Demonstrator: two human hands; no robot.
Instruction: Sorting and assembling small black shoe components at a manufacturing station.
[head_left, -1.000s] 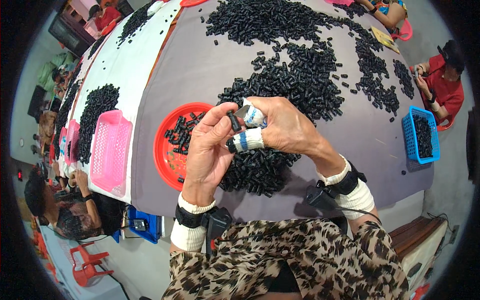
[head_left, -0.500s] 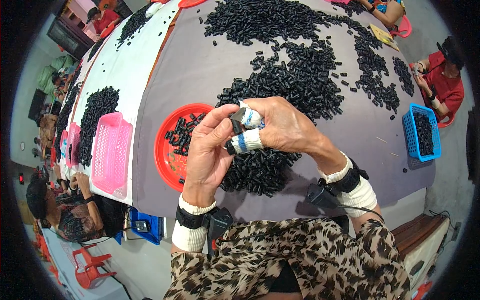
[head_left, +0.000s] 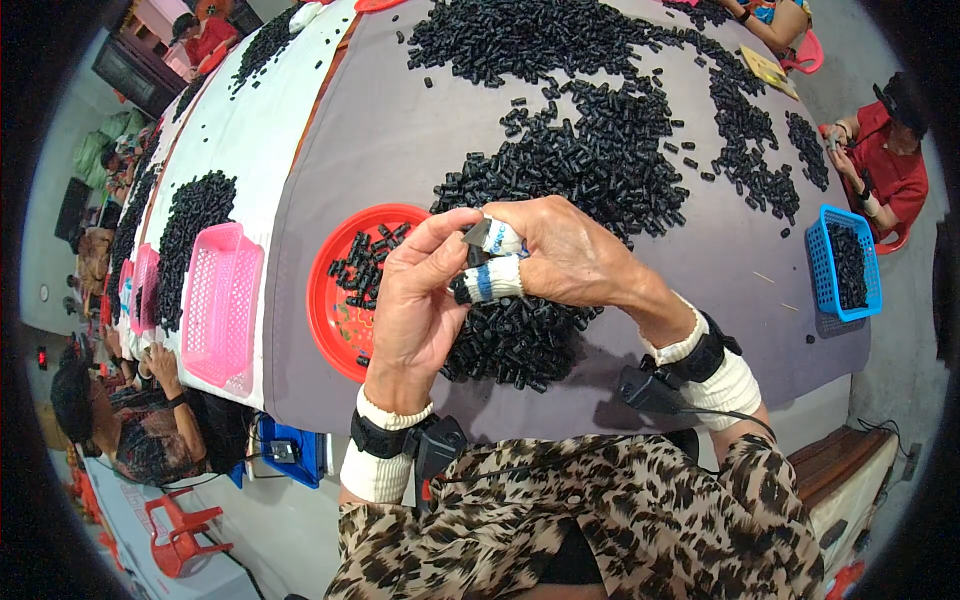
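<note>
My left hand [head_left: 415, 285] is closed, thumb and fingers pinching a small black plastic part [head_left: 474, 252] that is mostly hidden. Against it is my right hand [head_left: 575, 250], its fingers bent and pressed in at the same spot. White finger covers with blue marks [head_left: 497, 278] wrap the right thumb and a finger. A small dark grey edge [head_left: 479, 234] shows at the fingertips; I cannot make out what it is. Both hands are above the near end of a heap of black plastic parts [head_left: 525, 345]. Left of them, a red plate [head_left: 320, 310] holds more of these parts.
A pink basket [head_left: 222, 300] stands at the left on white cloth, and a blue basket [head_left: 845, 265] of black parts at the right. More heaps [head_left: 520, 40] lie farther back on the grey cloth. Co-workers sit at the left and right, one in red [head_left: 895, 160].
Both hands stay together in nearly the same place. The small piece at the fingertips has shifted slightly, and a greyer face shows. My right forearm has moved a little to the right.
</note>
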